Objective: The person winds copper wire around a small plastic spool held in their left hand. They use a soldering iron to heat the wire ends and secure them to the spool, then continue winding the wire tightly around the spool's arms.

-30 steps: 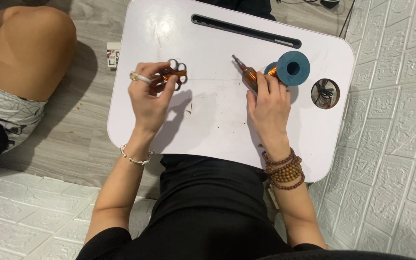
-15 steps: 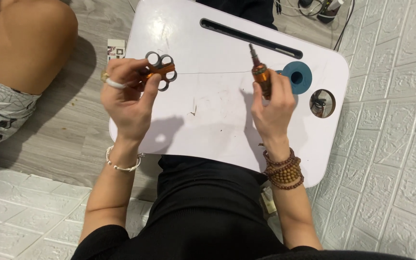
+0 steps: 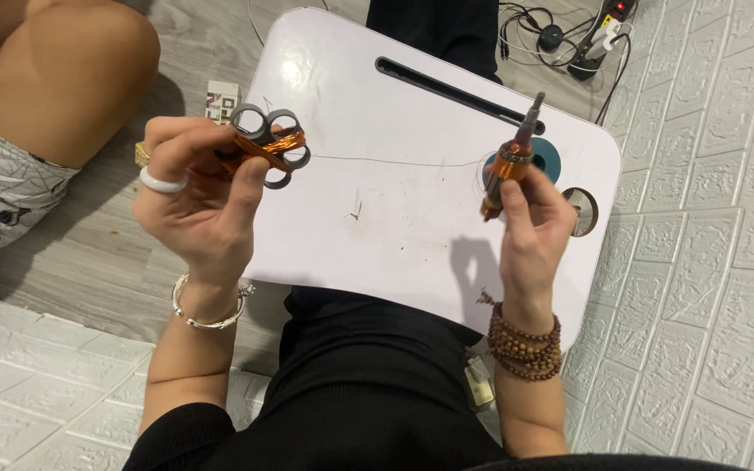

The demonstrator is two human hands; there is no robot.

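Left hand (image 3: pixel 207 205): closed on grey ring cluster (image 3: pixel 270 144) wound with copper wire.
Right hand (image 3: pixel 530 231): gripping copper-wound spool tool (image 3: pixel 508 166), tip up.
Fine wire (image 3: pixel 394 162): stretched between both above white lap table (image 3: pixel 394 235); best kept taut, turns laid evenly.
Beyond: teal tape roll (image 3: pixel 554 157).

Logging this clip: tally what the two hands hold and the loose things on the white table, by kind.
Copper-wound ring coil: 1
Copper-wound rotor on a shaft: 1
Thin wire between them: 1
Blue tape roll: 1
Total: 4
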